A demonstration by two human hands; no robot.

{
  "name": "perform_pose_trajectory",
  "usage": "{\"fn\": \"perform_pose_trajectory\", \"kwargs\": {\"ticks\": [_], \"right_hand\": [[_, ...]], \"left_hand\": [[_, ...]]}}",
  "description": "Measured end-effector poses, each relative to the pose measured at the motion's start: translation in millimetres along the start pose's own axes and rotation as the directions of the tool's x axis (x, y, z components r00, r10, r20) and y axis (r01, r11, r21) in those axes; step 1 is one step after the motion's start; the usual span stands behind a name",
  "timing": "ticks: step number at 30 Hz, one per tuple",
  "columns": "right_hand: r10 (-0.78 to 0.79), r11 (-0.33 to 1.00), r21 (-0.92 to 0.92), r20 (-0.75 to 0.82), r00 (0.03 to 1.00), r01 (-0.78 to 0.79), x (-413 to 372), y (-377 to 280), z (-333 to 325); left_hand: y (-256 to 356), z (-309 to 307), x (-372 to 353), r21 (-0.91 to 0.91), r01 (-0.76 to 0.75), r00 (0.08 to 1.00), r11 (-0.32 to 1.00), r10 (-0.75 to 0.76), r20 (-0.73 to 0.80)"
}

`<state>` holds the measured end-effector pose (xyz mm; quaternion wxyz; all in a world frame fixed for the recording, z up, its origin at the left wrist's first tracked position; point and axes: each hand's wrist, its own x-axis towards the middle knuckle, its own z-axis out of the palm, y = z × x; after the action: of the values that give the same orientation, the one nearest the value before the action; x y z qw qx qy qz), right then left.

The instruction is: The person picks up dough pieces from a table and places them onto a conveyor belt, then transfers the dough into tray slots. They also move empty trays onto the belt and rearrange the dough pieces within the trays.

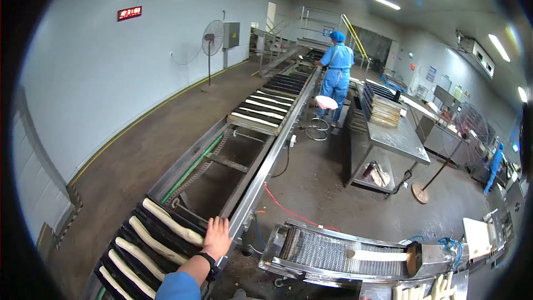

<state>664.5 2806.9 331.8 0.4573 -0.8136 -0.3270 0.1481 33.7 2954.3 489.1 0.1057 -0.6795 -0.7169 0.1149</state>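
Observation:
My left hand point(217, 238), with a dark band at the wrist and a blue sleeve, lies at the right end of a black grooved tray point(158, 219). Its fingers stretch forward beside the conveyor's metal rail, and it does not visibly grip anything. Long pale dough strips point(171, 223) rest in the grooves to the left of the hand. My right hand is not in view.
Ahead, the conveyor carries another loaded tray point(259, 118). A co-worker in blue point(336, 69) stands beside it, near a stool point(326, 102) and a metal table point(402, 140). A mesh belt point(322, 251) with one dough strip point(377, 256) runs at the lower right.

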Motion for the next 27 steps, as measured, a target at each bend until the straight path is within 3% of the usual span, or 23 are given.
{"fn": "perform_pose_trajectory", "kwargs": {"ticks": [1,2,3,4,6,7,10,11,13,14,18,20,22,24,25,26,27], "right_hand": [[-0.021,0.983,-0.178,0.079,0.997,0.035,26,4,23],[-0.122,0.991,0.083,0.278,0.953,0.103,7,-104,20],[-0.275,0.94,-0.153,0.192,0.942,0.305,48,-31,81],[-0.164,0.9,-0.348,0.286,0.944,0.262,38,-115,85],[-0.553,0.793,-0.093,0.304,0.776,0.602,39,-175,114],[-0.548,0.735,-0.197,0.392,0.739,0.649,32,-211,119],[-0.646,0.473,-0.295,0.524,0.554,0.83,50,-214,163],[-0.645,0.473,-0.296,0.524,0.556,0.83,51,-213,175],[-0.392,0.368,-0.469,0.705,0.591,0.803,48,-209,189],[-0.386,0.368,-0.472,0.706,0.594,0.801,42,-213,192],[-0.294,0.197,-0.48,0.803,0.518,0.855,19,-233,194],[-0.387,0.214,-0.467,0.766,0.513,0.858,14,-236,190],[-0.313,0.218,-0.488,0.785,0.534,0.845,6,-256,170],[-0.31,0.607,-0.349,0.723,0.617,0.714,12,-248,156],[-0.296,0.85,-0.161,0.642,0.708,0.502,24,-219,151],[-0.184,0.972,-0.01,0.583,0.791,0.233,18,-232,118],[-0.094,0.994,0.086,0.477,0.874,0.06,15,-231,88]], "left_hand": [[5,3,-5,0.013,-0.011,1.0,1.0,0.011,0.014],[8,6,-10,-0.048,-0.011,0.999,0.999,0.009,-0.051],[8,9,-10,-0.146,-0.03,0.996,0.989,0.019,-0.082],[8,6,-11,-0.244,-0.053,0.993,0.968,0.026,-0.113],[4,-4,-15,-0.281,-0.057,0.99,0.958,0.018,-0.137],[3,-6,-15,-0.314,-0.072,0.985,0.947,0.018,-0.171],[3,-2,-12,-0.408,0.022,0.979,0.913,-0.102,-0.175],[2,-1,-11,-0.424,0.054,0.977,0.904,-0.135,-0.163],[1,-7,-8,-0.457,0.102,0.974,0.884,-0.182,-0.134],[1,-7,-7,-0.485,0.152,0.967,0.861,-0.231,-0.106],[0,-8,-7,-0.516,0.118,0.971,0.848,-0.206,-0.117],[-2,-16,-6,-0.55,0.14,0.97,0.824,-0.225,-0.09],[-1,-8,-4,-0.558,0.154,0.969,0.815,-0.235,-0.077],[-4,-6,-4,-0.568,0.131,0.971,0.813,-0.221,-0.092],[-4,-6,-4,-0.572,0.133,0.97,0.809,-0.224,-0.091],[-4,-5,-3,-0.578,0.134,0.97,0.805,-0.226,-0.09],[-6,-11,-3,-0.578,0.125,0.971,0.806,-0.218,-0.095]]}}
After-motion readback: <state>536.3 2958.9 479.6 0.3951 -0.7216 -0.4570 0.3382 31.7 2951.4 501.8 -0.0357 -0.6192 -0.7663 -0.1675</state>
